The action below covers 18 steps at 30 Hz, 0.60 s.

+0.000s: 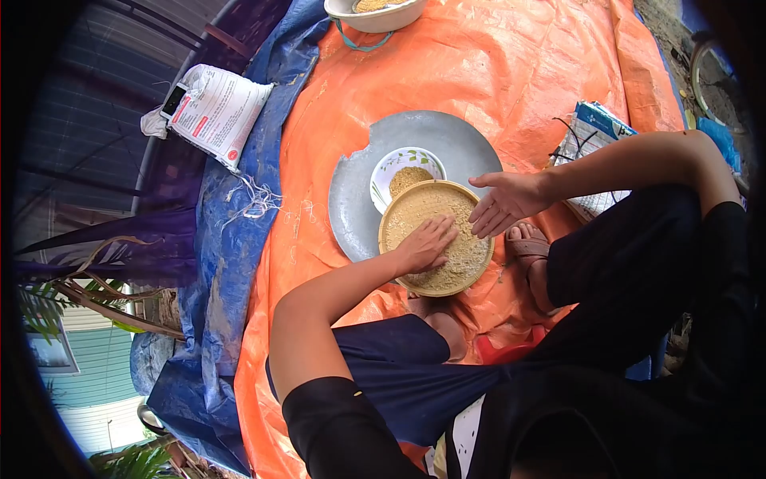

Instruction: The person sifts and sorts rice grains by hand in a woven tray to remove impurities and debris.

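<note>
A round yellow sieve (pixel 471 265) holds pale, crumbly grain or meal. My left hand (pixel 431 243) lies on this material with its fingers stretched out. At the sieve's upper right edge, my right hand (pixel 504 203) is open, fingers extended and palm facing the sieve. Partly under the sieve's far side is a white bowl (pixel 384 165) with a green leaf pattern, containing golden-brown grain (pixel 409 177). The bowl stands on a large round grey metal tray (pixel 351 199) with a ragged edge at its upper left. The sieve hides part of both.
An orange tarp (pixel 383 88) covers the ground, bordered by a blue tarp (pixel 215 311) on the left. A white printed sack (pixel 223 112) lies there with loose string. A basin (pixel 391 19) of grain stands at the top. Bundled printed bags (pixel 586 152) lie at right, near my sandalled foot.
</note>
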### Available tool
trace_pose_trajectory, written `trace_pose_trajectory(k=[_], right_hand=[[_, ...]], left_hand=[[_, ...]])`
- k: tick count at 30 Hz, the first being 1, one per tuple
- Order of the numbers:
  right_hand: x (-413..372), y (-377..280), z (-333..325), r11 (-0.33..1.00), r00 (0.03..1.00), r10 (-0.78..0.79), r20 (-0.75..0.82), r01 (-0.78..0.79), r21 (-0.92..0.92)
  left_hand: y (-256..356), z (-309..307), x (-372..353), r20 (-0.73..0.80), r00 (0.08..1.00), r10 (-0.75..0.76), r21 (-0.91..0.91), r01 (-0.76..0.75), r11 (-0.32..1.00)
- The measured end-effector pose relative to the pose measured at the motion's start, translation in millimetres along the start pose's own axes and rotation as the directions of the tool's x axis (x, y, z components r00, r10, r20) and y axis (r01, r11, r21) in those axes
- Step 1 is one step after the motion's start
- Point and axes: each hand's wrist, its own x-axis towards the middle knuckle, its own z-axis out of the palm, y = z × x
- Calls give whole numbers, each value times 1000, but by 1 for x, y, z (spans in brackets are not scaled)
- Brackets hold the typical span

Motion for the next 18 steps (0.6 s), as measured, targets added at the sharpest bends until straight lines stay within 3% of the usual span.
trace_pose_trajectory(k=[4, 7, 13, 18], right_hand=[[1, 1, 0, 1000, 1000, -5, 3, 5, -4], [1, 0, 1, 1000, 1000, 4, 0, -4, -19], [1, -1, 3, 1000, 1000, -11, 19, 12, -15], [-2, 0, 2, 1000, 1000, -11, 19, 12, -14]], left_hand=[[3, -1, 2, 22, 995, 100, 21, -100, 995], [3, -4, 6, 16, 998, 56, 2, -56, 998], [-12, -1, 21, -142, 973, -183, -45, 178, 983], [-13, -3, 32, -61, 953, -297, -77, 292, 953]])
